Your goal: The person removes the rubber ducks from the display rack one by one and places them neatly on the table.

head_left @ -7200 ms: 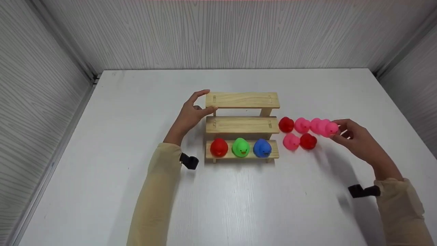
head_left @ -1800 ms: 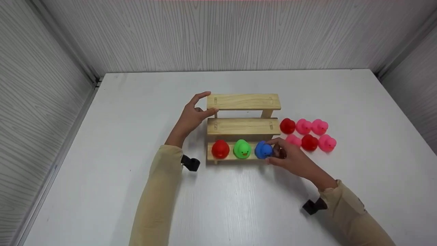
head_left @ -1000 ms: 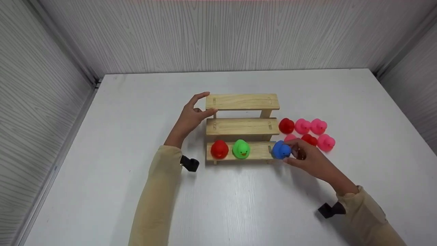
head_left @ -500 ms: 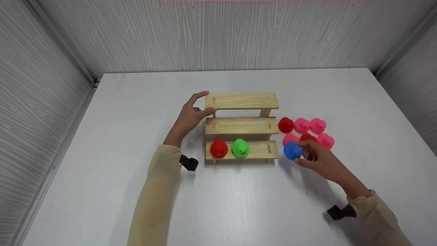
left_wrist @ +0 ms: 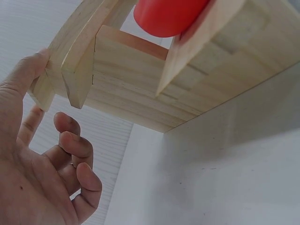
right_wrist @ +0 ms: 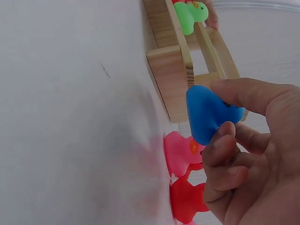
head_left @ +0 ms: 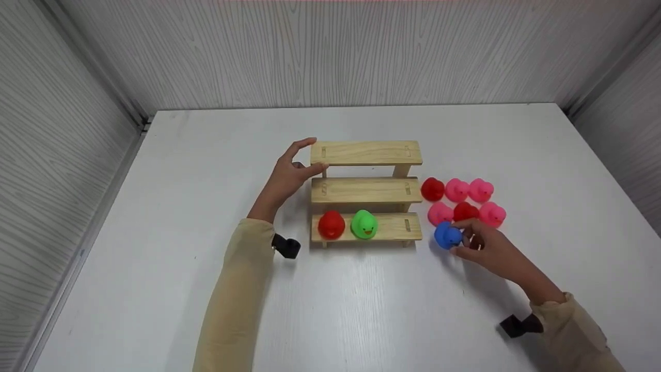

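A three-tier wooden shelf (head_left: pixel 366 189) stands mid-table. My left hand (head_left: pixel 287 175) grips the left end of its top tier between thumb and index finger; in the left wrist view the other fingers curl loosely beside the wood. On the bottom tier sit a red duck (head_left: pixel 331 225) and a green duck (head_left: pixel 364 225), the tier's right end bare. My right hand (head_left: pixel 488 245) pinches a blue rubber duck (head_left: pixel 447 235) between thumb and fingers, right of the shelf. In the right wrist view the blue duck (right_wrist: pixel 208 115) is held off the table surface.
Right of the shelf, two rows of ducks stand on the white table (head_left: pixel 361 310): a red duck (head_left: pixel 433 189) and two pink ducks (head_left: pixel 457 190) behind, then a pink duck (head_left: pixel 440 213), a red duck (head_left: pixel 466 212) and another pink duck (head_left: pixel 492 214) in front.
The right hand set a pink duck into the front row, then took the blue duck off the bottom tier and carried it right, in front of the ducks. The left hand stayed on the shelf.
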### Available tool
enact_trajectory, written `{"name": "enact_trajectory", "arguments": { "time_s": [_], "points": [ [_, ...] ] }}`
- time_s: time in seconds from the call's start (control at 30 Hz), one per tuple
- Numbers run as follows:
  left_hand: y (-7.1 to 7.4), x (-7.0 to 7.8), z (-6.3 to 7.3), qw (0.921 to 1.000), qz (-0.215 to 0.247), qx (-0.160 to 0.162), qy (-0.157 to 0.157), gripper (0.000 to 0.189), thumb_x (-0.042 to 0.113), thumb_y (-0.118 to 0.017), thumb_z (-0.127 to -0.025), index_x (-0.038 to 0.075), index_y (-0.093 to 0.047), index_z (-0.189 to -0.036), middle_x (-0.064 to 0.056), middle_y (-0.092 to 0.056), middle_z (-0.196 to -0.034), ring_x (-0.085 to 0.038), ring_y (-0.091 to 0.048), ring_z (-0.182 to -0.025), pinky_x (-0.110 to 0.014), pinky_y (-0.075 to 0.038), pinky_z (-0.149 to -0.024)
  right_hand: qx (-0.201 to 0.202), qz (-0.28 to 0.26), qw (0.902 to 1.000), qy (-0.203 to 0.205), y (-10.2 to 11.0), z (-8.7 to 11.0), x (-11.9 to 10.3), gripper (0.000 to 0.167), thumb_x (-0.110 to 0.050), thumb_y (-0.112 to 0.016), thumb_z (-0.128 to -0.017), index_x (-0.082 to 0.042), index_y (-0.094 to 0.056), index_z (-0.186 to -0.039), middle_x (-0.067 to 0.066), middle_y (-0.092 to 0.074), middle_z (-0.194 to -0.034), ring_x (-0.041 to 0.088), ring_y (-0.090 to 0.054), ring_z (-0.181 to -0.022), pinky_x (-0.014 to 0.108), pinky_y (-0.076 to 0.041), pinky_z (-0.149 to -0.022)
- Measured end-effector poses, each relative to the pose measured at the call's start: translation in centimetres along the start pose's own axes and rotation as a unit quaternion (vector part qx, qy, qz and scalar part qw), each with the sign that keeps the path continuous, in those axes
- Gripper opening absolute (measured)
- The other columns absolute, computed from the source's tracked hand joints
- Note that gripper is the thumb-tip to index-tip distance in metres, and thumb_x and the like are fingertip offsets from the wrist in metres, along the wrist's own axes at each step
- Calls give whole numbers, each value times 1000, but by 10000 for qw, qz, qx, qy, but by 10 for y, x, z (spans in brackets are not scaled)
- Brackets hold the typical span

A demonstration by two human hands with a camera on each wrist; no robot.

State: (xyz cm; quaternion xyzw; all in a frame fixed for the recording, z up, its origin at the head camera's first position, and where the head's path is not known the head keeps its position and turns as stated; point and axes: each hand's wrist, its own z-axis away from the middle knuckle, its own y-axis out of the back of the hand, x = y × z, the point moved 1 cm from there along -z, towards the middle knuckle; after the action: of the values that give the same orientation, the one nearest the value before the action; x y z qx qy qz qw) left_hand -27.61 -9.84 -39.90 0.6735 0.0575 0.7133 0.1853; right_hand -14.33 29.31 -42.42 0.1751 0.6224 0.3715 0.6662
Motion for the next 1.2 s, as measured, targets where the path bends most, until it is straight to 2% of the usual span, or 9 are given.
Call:
{"name": "enact_trajectory", "arguments": {
  "time_s": [0.4,0.43,0.53,0.9,1.2],
  "points": [
    [0,0,0,10000,29,-26,-8,68,40,-73,-83,35,-42,-143,-4,-52,-92,-14,-42,-73,-29,-34,-68,-155,41,9998,-129,-2,-1,6,54,-21,-77,-81,-4,-51,-124,10,-56,-98,21,-52,-83,21,-47,-61],
    [1,5,4,10000,38,-60,11,67,39,-73,-84,34,-42,-144,-5,-52,-90,-14,-42,-73,-29,-34,-68,-171,45,9997,-152,-2,-1,6,54,-21,-77,-81,-4,-51,-124,10,-56,-98,21,-52,-83,21,-47,-62],
    [2,5,4,9999,52,-101,5,67,39,-72,-84,36,-41,-144,-4,-52,-89,-14,-42,-73,-28,-34,-68,-214,52,9996,-183,-3,-2,6,54,-21,-77,-81,-5,-50,-125,11,-56,-100,21,-52,-85,21,-47,-62],
    [1,-1,0,10000,-64,-18,21,69,42,-74,-83,36,-42,-143,-4,-55,-117,-16,-46,-76,-29,-35,-68,-290,3,9992,-286,-5,-3,10,51,-21,-75,-83,-5,-50,-124,11,-55,-101,22,-53,-88,22,-49,-66],
    [1,0,0,10000,-48,-27,-49,70,41,-74,-83,33,-41,-144,-5,-57,-102,-16,-46,-74,-29,-35,-67,-350,11,9988,-333,-5,-4,12,52,-23,-76,-82,-6,-49,-123,10,-56,-101,24,-53,-90,24,-50,-67]
  ]
}}
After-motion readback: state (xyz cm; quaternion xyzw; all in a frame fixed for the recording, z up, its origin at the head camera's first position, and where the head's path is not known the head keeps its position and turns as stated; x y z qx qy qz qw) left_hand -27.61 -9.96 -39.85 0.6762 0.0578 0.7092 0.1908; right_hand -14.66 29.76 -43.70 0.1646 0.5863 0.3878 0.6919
